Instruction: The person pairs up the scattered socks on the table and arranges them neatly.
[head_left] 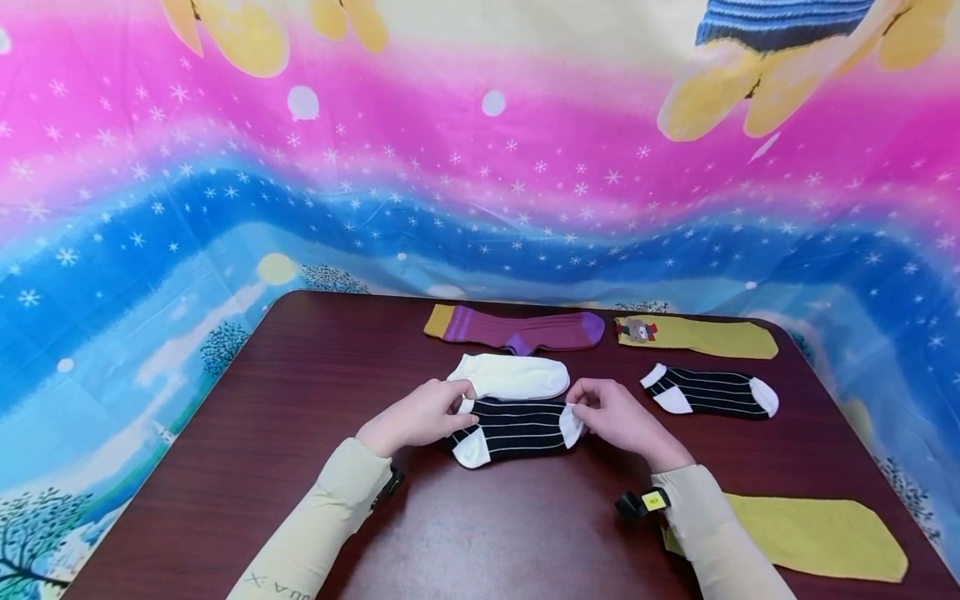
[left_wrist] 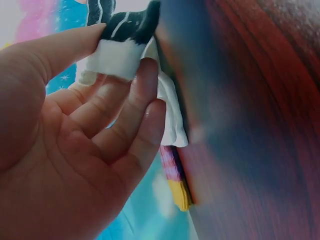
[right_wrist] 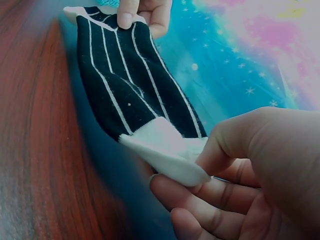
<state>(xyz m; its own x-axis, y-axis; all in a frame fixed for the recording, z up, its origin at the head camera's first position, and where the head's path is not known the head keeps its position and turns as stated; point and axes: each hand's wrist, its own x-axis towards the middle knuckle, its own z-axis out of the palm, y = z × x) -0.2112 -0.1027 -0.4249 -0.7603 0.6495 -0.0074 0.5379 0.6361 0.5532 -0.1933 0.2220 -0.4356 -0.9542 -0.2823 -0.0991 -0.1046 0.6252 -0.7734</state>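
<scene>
Thumb and fingers of your left hand (head_left: 416,415) pinched the striped sock (head_left: 521,429) by its white cuff (left_wrist: 117,59), the lower fingers loosely bent. Your right hand (head_left: 621,421) nipped the white toe (right_wrist: 167,165) between thumb and fingers, so neither end was released. The sock spanned both hands lengthwise, just on your side of the white sock (head_left: 517,377); whether its underside touched the table (head_left: 225,467) could not be told. The step in hand seemed to be straightening or placing it, and the next move likely called for keeping both ends level while smoothing it down. Farther out lay the purple sock (head_left: 540,331), the yellow sock with an animal motif (head_left: 705,337), a matching striped sock (head_left: 712,393), and a plain yellow sock (head_left: 825,537) partly behind your right sleeve (head_left: 697,508).
</scene>
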